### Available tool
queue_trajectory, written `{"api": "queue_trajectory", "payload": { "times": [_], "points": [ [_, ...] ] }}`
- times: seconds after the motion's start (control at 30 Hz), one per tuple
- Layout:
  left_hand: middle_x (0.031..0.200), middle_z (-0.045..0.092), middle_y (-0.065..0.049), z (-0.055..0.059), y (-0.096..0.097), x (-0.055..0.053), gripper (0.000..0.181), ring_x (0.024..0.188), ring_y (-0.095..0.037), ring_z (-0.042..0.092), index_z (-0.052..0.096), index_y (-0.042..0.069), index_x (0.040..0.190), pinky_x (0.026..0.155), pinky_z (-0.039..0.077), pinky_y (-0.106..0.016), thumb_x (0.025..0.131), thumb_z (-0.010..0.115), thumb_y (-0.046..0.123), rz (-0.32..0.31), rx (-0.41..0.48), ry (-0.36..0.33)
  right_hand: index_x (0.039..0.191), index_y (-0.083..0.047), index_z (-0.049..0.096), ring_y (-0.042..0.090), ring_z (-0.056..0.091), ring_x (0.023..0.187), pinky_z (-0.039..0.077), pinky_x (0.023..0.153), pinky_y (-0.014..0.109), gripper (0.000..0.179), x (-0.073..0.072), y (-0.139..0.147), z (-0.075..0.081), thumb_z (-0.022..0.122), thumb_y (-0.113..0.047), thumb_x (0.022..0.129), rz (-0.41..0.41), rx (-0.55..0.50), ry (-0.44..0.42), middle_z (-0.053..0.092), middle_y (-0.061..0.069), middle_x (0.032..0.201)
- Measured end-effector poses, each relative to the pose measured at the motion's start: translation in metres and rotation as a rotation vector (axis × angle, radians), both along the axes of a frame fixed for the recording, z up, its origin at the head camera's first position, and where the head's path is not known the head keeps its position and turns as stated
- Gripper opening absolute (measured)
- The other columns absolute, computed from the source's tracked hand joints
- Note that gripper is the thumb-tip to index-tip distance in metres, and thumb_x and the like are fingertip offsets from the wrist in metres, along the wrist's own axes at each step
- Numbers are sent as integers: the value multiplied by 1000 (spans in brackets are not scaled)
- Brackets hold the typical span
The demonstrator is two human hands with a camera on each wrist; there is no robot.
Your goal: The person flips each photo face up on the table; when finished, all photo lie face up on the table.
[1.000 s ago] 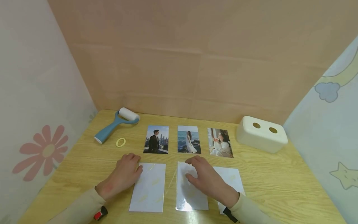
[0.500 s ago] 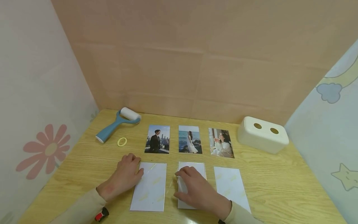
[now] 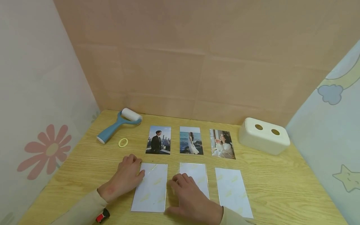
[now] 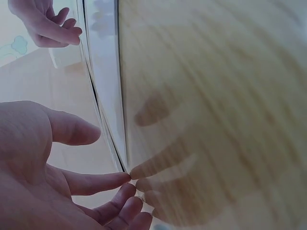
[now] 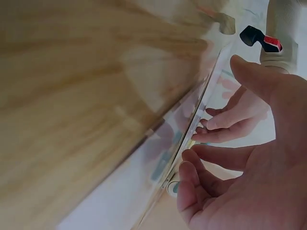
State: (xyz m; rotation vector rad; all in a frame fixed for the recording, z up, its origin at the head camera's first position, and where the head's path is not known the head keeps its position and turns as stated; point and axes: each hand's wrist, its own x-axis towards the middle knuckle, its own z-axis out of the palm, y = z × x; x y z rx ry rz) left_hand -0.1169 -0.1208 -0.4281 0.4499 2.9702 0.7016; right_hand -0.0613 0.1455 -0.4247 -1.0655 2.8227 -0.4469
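Three white cards with faint yellowish marks lie in a row on the wooden table: a left card (image 3: 152, 190), a middle card (image 3: 198, 175) and a right card (image 3: 232, 192). My left hand (image 3: 125, 175) rests at the upper left corner of the left card, fingertips on the table, thumb over the card's edge. My right hand (image 3: 192, 201) lies partly over the middle card, covering its lower left. Its fingers are loosely bent in the gap beside the left card, and its thumb is at that card's lower right corner. In the right wrist view, the right fingers (image 5: 187, 177) enclose nothing visible.
Behind the cards lie three photo prints: a left print (image 3: 158, 140), a middle print (image 3: 191, 140) and a right print (image 3: 222, 143). A blue-handled roller (image 3: 113, 128) and a yellow ring (image 3: 123, 142) lie at left. A white box (image 3: 264, 137) with two holes stands at right.
My right hand has moved left and toward me, from the middle card to the gap beside the left card. More of the right card now shows. My left hand stays put.
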Motion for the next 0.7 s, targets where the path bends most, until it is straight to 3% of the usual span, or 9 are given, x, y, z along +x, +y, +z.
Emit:
{"api": "queue_trajectory", "payload": {
  "times": [0.33, 0.7],
  "points": [
    [115, 53, -21, 1, 1, 0, 42, 106, -38, 48, 64, -12, 122, 85, 44, -53, 92, 69, 17, 3, -17, -5, 127, -10, 62, 10, 39, 94, 39, 84, 28, 69, -2, -13, 3, 76, -61, 82, -1, 75, 24, 48, -5, 110],
    [112, 54, -20, -2, 0, -1, 39, 105, -38, 49, 65, -11, 118, 87, 43, -54, 92, 69, 18, 17, 17, -21, 126, -11, 63, 10, 38, 91, 37, 80, 26, 67, -5, -18, 6, 79, -57, 80, -21, 105, -39, 45, -7, 104]
  ]
}}
